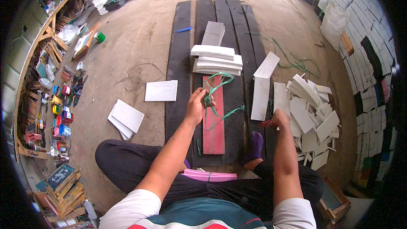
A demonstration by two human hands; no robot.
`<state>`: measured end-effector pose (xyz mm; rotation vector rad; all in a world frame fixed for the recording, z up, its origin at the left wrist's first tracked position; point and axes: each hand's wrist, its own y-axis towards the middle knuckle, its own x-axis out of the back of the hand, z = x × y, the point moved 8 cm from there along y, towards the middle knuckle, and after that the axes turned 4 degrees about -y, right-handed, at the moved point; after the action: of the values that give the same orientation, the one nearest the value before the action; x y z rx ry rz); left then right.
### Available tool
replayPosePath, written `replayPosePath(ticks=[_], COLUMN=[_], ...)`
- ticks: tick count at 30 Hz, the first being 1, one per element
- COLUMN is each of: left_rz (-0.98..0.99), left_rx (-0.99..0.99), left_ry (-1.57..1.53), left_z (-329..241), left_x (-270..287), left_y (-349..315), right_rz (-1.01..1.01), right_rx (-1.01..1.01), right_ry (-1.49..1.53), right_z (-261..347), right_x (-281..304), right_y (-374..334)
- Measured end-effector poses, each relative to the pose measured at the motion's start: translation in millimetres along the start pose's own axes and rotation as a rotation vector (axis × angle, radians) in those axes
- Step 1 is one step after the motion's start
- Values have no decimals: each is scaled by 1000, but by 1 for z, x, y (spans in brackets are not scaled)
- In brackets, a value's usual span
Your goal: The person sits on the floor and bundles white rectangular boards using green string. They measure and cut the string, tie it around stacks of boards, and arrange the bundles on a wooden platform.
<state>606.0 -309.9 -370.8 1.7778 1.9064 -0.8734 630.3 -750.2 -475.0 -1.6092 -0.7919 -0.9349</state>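
My left hand (196, 107) is closed around a tangle of green plastic twine (219, 85), held above a long red board (213, 138). Loose ends of the twine hang over the board. Off to the right, my right hand (280, 119) is closed, with a thin red thing (266, 123) sticking out on its left side; its kind is too small to make out. Beside that hand lies a pale flat strip (280, 95). Just beyond the red board sits a stack of white panels (217, 64), with grey panels (213, 33) behind it.
Dark planks (180, 59) lie under the work, a blue pen-like item (184, 29) on them. Heaped white offcuts (311, 114) are at right, near more green twine (296, 62). White sheets (161, 91) lie left. Paint cans (65, 116) line the left wall; a pink bundle (212, 175) is by my lap.
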Motion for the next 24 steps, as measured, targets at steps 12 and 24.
replayPosePath(ticks=[12,24], left_rz=[-7,31], left_rx=[-333,-219], left_ry=[509,397], left_z=[-38,-28], left_x=[-9,-29], left_y=[-14,-30], right_rz=[30,-92], right_rx=[710,736], right_ry=[1189,1464], right_z=[189,266], right_x=[186,190], right_y=[-108,-148])
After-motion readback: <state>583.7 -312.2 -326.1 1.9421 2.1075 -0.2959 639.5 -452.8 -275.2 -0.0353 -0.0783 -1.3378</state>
